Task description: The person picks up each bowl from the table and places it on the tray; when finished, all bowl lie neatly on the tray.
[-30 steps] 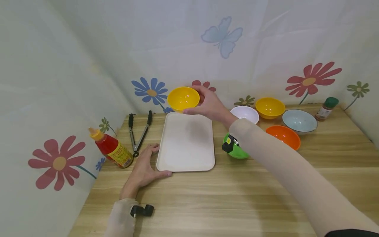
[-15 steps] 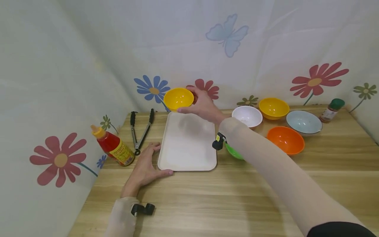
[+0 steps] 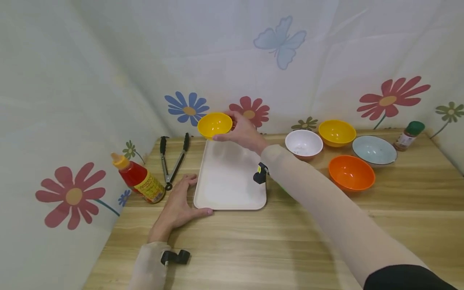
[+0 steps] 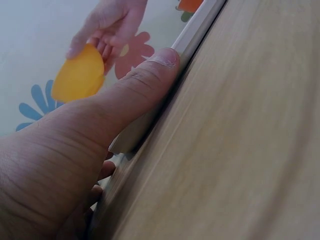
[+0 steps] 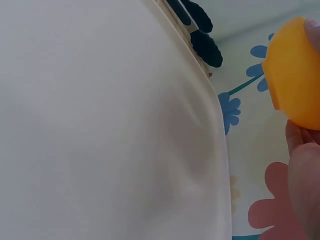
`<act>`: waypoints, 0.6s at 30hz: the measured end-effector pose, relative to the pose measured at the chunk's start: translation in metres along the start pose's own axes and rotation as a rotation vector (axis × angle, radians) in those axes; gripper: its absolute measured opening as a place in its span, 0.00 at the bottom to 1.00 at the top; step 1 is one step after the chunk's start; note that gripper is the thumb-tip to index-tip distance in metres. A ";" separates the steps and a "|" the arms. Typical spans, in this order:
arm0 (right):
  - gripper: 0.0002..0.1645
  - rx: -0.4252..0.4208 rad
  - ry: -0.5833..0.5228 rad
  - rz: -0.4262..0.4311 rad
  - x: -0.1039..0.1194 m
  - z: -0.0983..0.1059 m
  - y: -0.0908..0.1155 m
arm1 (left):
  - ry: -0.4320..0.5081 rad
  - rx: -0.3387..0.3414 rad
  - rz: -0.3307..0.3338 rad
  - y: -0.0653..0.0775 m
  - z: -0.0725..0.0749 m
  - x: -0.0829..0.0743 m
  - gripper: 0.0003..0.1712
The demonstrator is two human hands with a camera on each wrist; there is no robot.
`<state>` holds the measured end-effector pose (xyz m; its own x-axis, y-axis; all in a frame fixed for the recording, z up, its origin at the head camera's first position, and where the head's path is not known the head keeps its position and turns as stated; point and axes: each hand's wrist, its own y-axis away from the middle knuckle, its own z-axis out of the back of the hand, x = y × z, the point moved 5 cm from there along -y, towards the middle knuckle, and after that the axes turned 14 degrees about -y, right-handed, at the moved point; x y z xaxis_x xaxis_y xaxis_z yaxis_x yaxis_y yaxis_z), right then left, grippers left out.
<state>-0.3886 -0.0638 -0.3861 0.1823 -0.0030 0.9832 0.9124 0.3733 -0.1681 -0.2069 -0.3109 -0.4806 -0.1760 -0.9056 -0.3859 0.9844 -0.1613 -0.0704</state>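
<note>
In the head view, my right hand [image 3: 245, 131] holds a yellow bowl [image 3: 213, 125] by its right side, thumb toward me. The bowl is raised above the far left corner of a white rectangular tray [image 3: 230, 181]. The right wrist view shows the bowl's outside [image 5: 295, 75] and part of the hand. My left hand [image 3: 176, 207] touches the tray's near left corner, with its straight thumb along the front edge and its fingers by the left side. In the left wrist view the thumb [image 4: 140, 85] lies against the tray edge; the other fingers are partly hidden.
Left of the tray are black-handled tongs [image 3: 172, 165] and a red sauce bottle [image 3: 141, 179]. On the right stand a white bowl [image 3: 303, 143], another yellow bowl [image 3: 337, 133], a pale blue bowl [image 3: 374, 150], an orange bowl [image 3: 351, 173] and a green-capped jar [image 3: 409, 136]. My right arm hides most of a green bowl.
My right hand has carried the yellow bowl leftward over the tray's far edge, and it now sits slightly lower in view. My left hand has stayed at the tray corner.
</note>
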 end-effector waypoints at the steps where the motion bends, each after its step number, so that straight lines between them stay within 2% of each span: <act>1: 0.57 0.001 0.007 -0.003 -0.003 0.001 -0.001 | 0.002 -0.001 -0.001 -0.001 -0.002 -0.001 0.73; 9: 0.54 0.016 0.023 0.006 -0.026 -0.006 -0.006 | -0.007 0.010 0.002 -0.005 -0.002 -0.003 0.73; 18: 0.56 -0.009 0.110 -0.081 -0.049 -0.018 -0.004 | -0.003 0.005 -0.001 -0.001 -0.002 -0.002 0.73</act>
<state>-0.3949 -0.0817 -0.4348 0.1462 -0.1347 0.9800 0.9291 0.3590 -0.0892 -0.2078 -0.3079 -0.4813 -0.1770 -0.9068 -0.3826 0.9842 -0.1642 -0.0662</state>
